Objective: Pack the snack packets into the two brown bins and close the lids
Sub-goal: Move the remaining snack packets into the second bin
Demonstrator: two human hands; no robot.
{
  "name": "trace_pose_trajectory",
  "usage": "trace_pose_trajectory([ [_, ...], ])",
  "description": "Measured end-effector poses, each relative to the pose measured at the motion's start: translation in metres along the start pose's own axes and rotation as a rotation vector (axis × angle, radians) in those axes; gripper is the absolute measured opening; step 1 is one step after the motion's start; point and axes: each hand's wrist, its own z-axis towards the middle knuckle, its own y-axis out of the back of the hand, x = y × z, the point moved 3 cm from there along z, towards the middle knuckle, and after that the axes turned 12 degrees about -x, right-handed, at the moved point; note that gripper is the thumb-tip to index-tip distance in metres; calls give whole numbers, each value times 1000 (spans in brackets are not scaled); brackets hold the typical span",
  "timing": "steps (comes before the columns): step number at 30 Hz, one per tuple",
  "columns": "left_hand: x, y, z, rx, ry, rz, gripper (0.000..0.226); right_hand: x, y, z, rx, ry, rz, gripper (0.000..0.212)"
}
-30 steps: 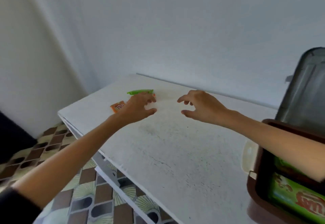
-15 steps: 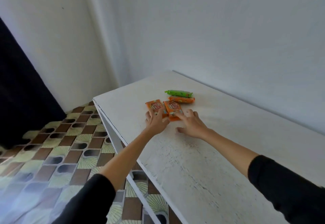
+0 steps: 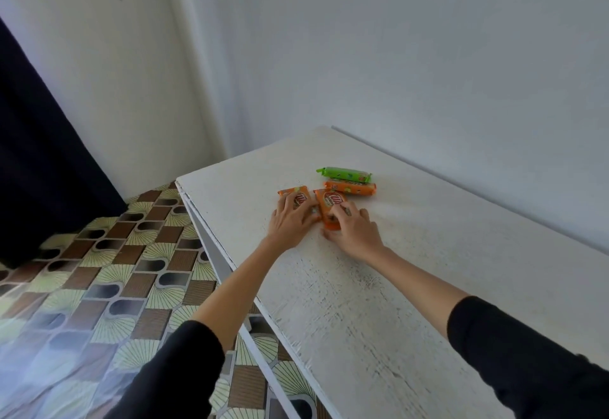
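**Snack packets on bench, far left corner: four counted**

Location: all four packets lie on the white bench, near its far left corner and close to the wall.

Item 1. Green roll packet, one. It lies flat with its long axis running left to right, roughly along the wall, and shows a crimped end on the left. It is the farthest of the group.

Item 2. Orange roll packet, one. It lies parallel to the green one, just beside it on the near side, with the same left-to-right axis.

Item 3. Left flat orange packet, one. Its printed face is up and its long axis runs from near to far. Its near part is covered by the left hand, whose fingers lie nearly straight on the top face, pressing rather than wrapping.

Item 4. Right flat orange packet, one. It lies face up, close alongside item 3; whether the two touch cannot be told. Its long axis runs near to far, with the far end leaning slightly left. The right hand grips its near end, with bent fingers on top and the thumb at the near edge.

Also noted: two black sleeves, a patterned tile floor left of the bench, and a dark curtain.
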Motion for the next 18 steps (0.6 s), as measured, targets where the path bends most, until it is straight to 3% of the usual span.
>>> trace_pose_trajectory([
  [4, 1, 7, 0, -62, 14, 18, 40, 9, 0, 8, -117, -49, 6, 35],
  [8, 19, 12, 0, -99, -30, -88, 15, -3, 4, 7, -195, 11, -31, 27],
  [11, 32, 14, 1, -108, -7, -120, 29, -7, 6, 8, -167, -74, 10, 44],
  [15, 28, 7, 0, 23, 48, -7, 56, 3, 1, 19, 29, -201, -35, 78],
  [18, 22, 3, -1, 65, 77, 62, 61, 7, -4, 26, 36, -164, -98, 78],
])
